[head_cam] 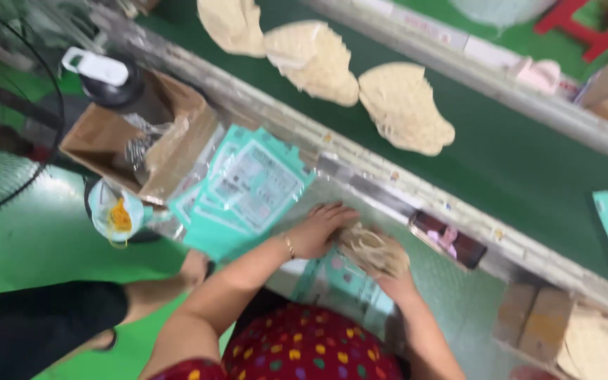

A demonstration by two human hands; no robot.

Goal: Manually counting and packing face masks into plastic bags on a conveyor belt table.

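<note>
Head view — work ledge beside a green belt.

Left hand (pixel 316 229): fingers spread flat, pressing down on the near edge of a beige woven bundle (pixel 374 251), likely to steady it. Right hand (pixel 397 285): fingers curled around the bundle's other side, thumb hidden; whether it grips tight or only cups, I cannot tell. The bundle sits between both sets of fingertips, on top of a teal pouch (pixel 343 281) lying flat beneath it.

Just left of the left fingers: a fanned stack of teal pouches (pixel 248 186), laid within easy reach. Further left: an open cardboard box (pixel 142 144) holding crinkled clear plastic, a dark bottle with a white cap (pixel 110 81) at its rim.

Beyond the fingers, on the belt (pixel 529 176): three more beige woven pieces (pixel 402 105), well apart from the hands. Right of the fingers: a small brown bottle (pixel 452 239) lying on its side.
</note>
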